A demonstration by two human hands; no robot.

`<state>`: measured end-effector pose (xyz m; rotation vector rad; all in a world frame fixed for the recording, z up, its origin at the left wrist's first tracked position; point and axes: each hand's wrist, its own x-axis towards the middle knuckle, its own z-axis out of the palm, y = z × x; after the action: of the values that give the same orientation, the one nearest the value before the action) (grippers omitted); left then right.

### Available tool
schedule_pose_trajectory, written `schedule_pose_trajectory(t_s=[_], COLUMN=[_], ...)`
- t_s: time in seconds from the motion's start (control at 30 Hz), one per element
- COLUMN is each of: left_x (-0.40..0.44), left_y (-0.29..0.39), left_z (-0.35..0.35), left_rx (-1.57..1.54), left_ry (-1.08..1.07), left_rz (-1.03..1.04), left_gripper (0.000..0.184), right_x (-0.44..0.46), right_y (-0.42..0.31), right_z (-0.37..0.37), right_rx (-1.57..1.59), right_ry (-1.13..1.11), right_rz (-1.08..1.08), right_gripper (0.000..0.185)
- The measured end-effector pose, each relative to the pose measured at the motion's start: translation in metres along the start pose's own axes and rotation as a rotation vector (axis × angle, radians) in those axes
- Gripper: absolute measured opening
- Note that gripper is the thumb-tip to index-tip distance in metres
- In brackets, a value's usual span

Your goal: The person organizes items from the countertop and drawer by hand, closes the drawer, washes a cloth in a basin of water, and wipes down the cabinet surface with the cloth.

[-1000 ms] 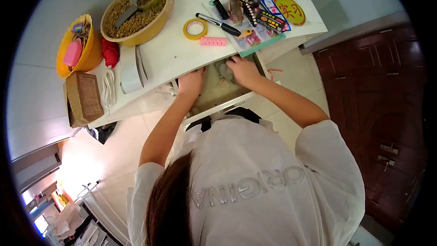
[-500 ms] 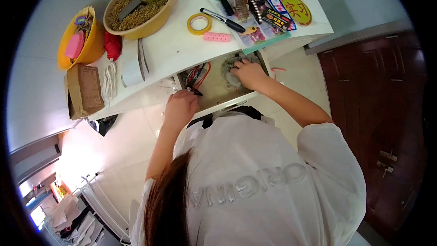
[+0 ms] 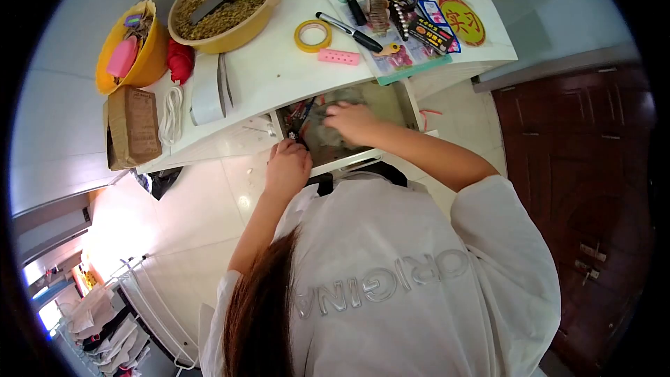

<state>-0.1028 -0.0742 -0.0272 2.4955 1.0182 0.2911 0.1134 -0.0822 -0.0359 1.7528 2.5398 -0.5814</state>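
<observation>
A drawer (image 3: 399,106) is pulled out from under the white tabletop. Inside it, my right hand (image 3: 354,124) is closed on a fluffy grey rag (image 3: 326,134), pressed against the drawer bottom and partly blurred. My left hand (image 3: 289,166) is at the drawer's front left corner, its fingers curled over the edge. What those fingers hold, if anything, is hidden. Just beyond them, dark small items and cords (image 3: 299,117) lie along the drawer's left side.
On the white desk (image 3: 258,98) are a yellow tape roll (image 3: 312,35), a marker pen (image 3: 349,32), a pink comb-like piece (image 3: 339,57), scissors (image 3: 225,84), a basin of dried grains (image 3: 227,35), a yellow basket (image 3: 112,49) and a cardboard box (image 3: 132,129). A dark red door (image 3: 572,167) stands right.
My right hand has swept the grey rag leftward across the drawer bottom. My left hand stays near the drawer's left corner. The view has shifted slightly.
</observation>
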Motion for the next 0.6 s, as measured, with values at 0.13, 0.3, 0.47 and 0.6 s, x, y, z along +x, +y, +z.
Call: schedule_pose_trajectory(t_s=[0.13, 0.3, 0.47, 0.6], left_x=[0.0, 0.006, 0.03, 0.048], left_y=[0.004, 0.004, 0.017, 0.032], left_z=[0.0, -0.004, -0.006, 0.0], left_rx=[0.101, 0.038, -0.354, -0.481], left_ry=[-0.025, -0.038, 0.012, -0.15], left_rz=[-0.026, -0.017, -0.011, -0.203], left_gripper=[0.015, 0.017, 0.041, 0.049], right_x=[-0.042, -0.074, -0.059, -0.034], right_y=[0.037, 0.048, 0.035, 0.007], right_z=[-0.018, -0.046, -0.034, -0.01], right_rx=[-0.081, 0.446, 0.675, 0.428], right_ry=[-0.012, 0.128, 0.326, 0.349], right_rz=[0.256, 0.065, -0.015, 0.051], right_gripper=[0.037, 0.052, 0.052, 0.05])
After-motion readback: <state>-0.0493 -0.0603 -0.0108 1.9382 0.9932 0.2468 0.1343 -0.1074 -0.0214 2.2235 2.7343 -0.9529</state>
